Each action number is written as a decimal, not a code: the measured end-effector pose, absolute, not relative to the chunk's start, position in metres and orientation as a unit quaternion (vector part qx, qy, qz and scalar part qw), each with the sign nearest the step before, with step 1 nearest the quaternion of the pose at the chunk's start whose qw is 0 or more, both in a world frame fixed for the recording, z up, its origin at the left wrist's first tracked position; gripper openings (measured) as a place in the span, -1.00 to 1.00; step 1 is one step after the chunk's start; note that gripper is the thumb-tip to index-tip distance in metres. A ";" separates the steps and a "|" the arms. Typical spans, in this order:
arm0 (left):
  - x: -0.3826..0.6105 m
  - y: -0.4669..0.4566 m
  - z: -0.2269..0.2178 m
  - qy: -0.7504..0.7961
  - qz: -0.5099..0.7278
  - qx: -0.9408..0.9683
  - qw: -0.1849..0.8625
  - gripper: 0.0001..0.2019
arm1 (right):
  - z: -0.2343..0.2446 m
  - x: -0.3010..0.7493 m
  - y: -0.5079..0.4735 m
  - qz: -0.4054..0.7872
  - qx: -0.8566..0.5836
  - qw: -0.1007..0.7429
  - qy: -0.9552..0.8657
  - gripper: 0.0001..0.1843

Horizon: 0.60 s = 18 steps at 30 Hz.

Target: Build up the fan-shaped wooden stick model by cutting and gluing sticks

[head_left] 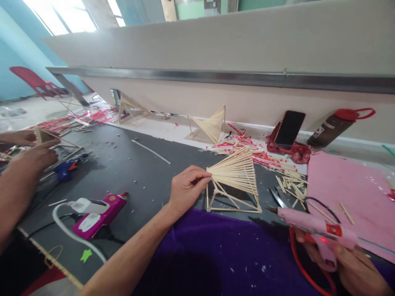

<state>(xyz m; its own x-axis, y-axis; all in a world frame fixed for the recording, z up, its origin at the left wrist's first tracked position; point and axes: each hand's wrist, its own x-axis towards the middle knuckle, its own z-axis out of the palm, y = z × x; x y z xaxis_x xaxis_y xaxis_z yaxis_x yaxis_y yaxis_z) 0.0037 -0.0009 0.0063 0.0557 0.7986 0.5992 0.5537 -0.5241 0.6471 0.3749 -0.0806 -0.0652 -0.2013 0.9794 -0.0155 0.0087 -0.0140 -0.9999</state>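
A fan-shaped model of thin wooden sticks (pixel 236 170) stands on a square stick base in front of me. My left hand (pixel 189 185) pinches its upper left corner between thumb and fingers. At the lower right, my right hand (pixel 354 267) is closed around the grip of a pink glue gun (pixel 311 220). A small red light glows on the gun, and its nozzle points left, apart from the model. Scissors (pixel 279 198) lie just beyond the nozzle, partly hidden by the gun.
Loose cut sticks (pixel 293 187) and red-tipped sticks lie behind. A second stick model (pixel 212 125), phone (pixel 290 128) and bottle (pixel 333 128) line the back. A pink sheet (pixel 348 193) lies right. Left are a magenta power strip (pixel 100 216), a blue glue gun (pixel 64 169) and another person's hands (pixel 40 154).
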 end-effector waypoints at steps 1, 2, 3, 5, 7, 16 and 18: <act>0.003 -0.001 0.007 0.474 0.500 0.715 0.124 -0.93 | -0.064 0.374 -0.081 0.560 -0.453 0.428 -0.546 -0.59; 0.003 -0.002 0.009 0.475 0.503 0.711 0.123 -0.94 | -0.062 0.372 -0.081 0.569 -0.455 0.418 -0.544 -0.55; 0.003 -0.004 0.013 0.478 0.508 0.707 0.120 -0.95 | -0.059 0.369 -0.082 0.575 -0.455 0.416 -0.538 -0.52; 0.003 -0.012 0.029 0.483 0.529 0.691 0.099 -0.94 | -0.051 0.362 -0.083 0.580 -0.454 0.423 -0.528 -0.48; 0.005 -0.026 0.051 0.485 0.548 0.678 0.063 -0.90 | -0.043 0.356 -0.082 0.579 -0.456 0.430 -0.522 -0.45; 0.088 -0.083 0.058 0.277 0.356 0.762 0.464 -0.87 | -0.016 0.339 -0.077 0.606 -0.377 0.539 -0.447 -0.40; 0.116 -0.079 0.037 0.367 0.300 0.655 0.589 -0.81 | -0.014 0.338 -0.078 0.593 -0.415 0.530 -0.442 -0.48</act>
